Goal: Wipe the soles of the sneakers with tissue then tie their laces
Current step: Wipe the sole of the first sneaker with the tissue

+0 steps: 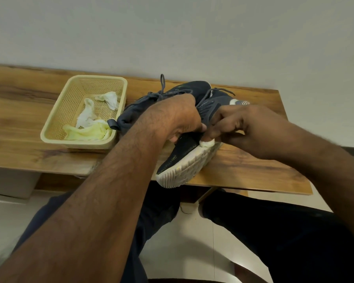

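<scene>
Basket (55,127) holding tissues (88,117) sits on the surface (18,111), frame left; sneakers (192,103) lie right of it.

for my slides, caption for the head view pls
Left hand steadies a dark sneaker while right hand rubs tissue along its white sole.

Tissue against a tipped sneaker's sole

Beside the basket (49,127) of crumpled tissues, the left hand (178,117) grips a dark sneaker (178,158) tilted on its side; the right hand (243,127) presses a tissue wad (207,143) against its pale sole edge.
</scene>
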